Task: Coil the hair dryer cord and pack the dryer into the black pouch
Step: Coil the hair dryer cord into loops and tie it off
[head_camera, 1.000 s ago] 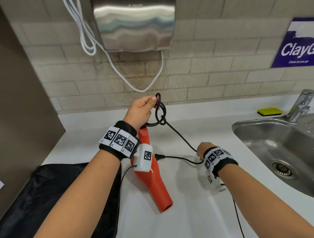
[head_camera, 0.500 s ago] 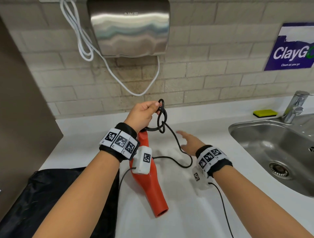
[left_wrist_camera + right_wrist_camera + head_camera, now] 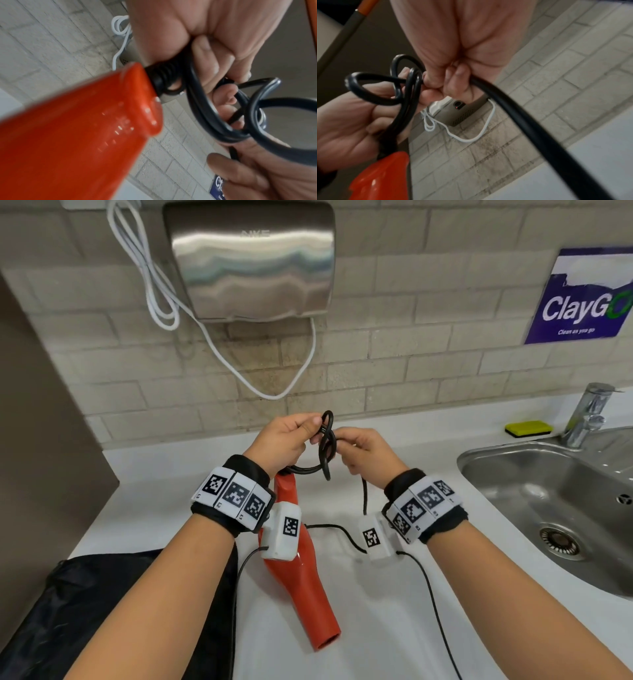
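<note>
Since half a second ago, right hand (image 3: 368, 455) has risen from the bench (image 3: 376, 628) to pinch the cord (image 3: 327, 445) beside left hand (image 3: 282, 441), which grips the loops above the dryer (image 3: 301, 580); black pouch (image 3: 102, 611) lies left of the dryer.

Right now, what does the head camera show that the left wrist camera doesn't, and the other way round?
Only the head view shows the black pouch on the counter at the near left, the sink, the green sponge, and the slack cord trailing across the countertop.

Only the left wrist view shows the ribbed black collar where the cord enters the dryer's handle.

Both show the red hair dryer, the coiled cord, the left hand holding the loops, and the right hand pinching the cord beside them.
</note>
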